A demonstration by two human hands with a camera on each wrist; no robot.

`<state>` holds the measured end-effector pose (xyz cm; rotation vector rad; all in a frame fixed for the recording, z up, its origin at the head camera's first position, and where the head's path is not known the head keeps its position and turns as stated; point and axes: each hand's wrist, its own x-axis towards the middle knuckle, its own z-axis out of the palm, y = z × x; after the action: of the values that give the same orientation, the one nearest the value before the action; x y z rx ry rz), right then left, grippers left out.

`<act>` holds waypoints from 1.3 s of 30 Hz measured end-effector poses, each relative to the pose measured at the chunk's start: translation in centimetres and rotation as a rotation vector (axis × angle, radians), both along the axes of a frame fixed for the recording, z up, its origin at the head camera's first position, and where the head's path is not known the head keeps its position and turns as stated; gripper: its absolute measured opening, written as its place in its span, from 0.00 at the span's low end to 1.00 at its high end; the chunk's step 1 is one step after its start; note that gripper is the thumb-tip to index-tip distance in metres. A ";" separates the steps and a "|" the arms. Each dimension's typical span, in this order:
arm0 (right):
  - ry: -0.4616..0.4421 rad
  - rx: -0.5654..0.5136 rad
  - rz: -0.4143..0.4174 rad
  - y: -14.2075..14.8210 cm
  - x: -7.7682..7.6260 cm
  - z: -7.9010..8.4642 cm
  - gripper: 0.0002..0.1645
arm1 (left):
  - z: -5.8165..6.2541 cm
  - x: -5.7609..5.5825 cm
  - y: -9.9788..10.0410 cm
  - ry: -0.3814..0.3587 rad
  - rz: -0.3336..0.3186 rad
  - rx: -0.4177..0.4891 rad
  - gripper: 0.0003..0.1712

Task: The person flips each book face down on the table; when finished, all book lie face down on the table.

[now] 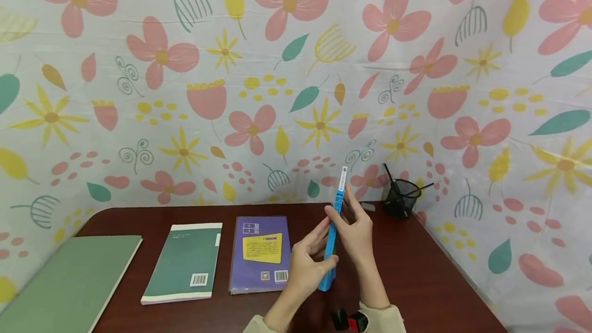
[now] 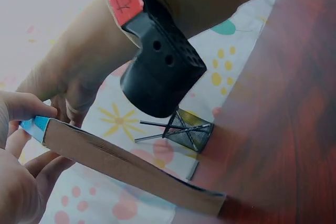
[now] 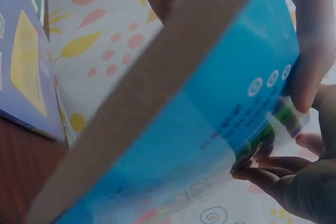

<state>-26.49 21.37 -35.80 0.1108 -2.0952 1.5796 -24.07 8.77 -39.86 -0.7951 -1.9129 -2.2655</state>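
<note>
Both hands hold a blue book (image 1: 331,243) on edge in the head view, its narrow spine facing me and a white label near the spine's top end. My left hand (image 1: 306,266) grips the lower part, thumb on the spine. Higher up, my right hand (image 1: 357,229) holds the other side, thumb at the spine and fingers behind. The left wrist view shows the book's brownish page edge (image 2: 131,163). Seen from the right wrist, the glossy blue cover (image 3: 220,93) carries small print, with fingers at its side.
Left of the hands lie a purple book (image 1: 261,253) with a yellow panel, a teal book (image 1: 187,263) and a large green book (image 1: 74,276). A black mesh pen holder (image 1: 401,199) stands at the back right beside a small grey object (image 1: 368,206). Behind hangs a flowered curtain (image 1: 296,66).
</note>
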 end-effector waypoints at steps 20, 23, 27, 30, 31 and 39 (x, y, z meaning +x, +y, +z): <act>0.286 -0.079 -0.156 -1.0 -0.2 -0.4 0.34 | -0.2 0.6 0.9 -0.017 0.088 -0.041 0.39; 0.327 -0.101 -0.160 -1.1 -0.3 -0.5 0.34 | -0.5 0.5 0.9 -0.002 0.102 -0.057 0.39; 0.383 -0.126 -0.175 -1.2 -0.3 -0.5 0.34 | -0.6 0.3 1.1 0.012 0.116 -0.069 0.38; 0.415 -0.142 -0.182 -1.3 -0.3 -0.6 0.33 | -0.6 0.5 1.5 0.018 0.167 -0.085 0.37; 0.423 -0.149 -0.184 -1.3 -0.3 -0.5 0.32 | -0.6 0.6 1.6 0.019 0.189 -0.091 0.37; 0.425 -0.181 -0.215 -1.3 -0.3 -0.4 0.31 | -1.0 0.6 2.3 0.041 0.270 -0.131 0.34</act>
<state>-26.79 20.07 -36.23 0.1389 -1.5781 1.4582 -23.46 11.11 -40.85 -0.5509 -2.0275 -1.9700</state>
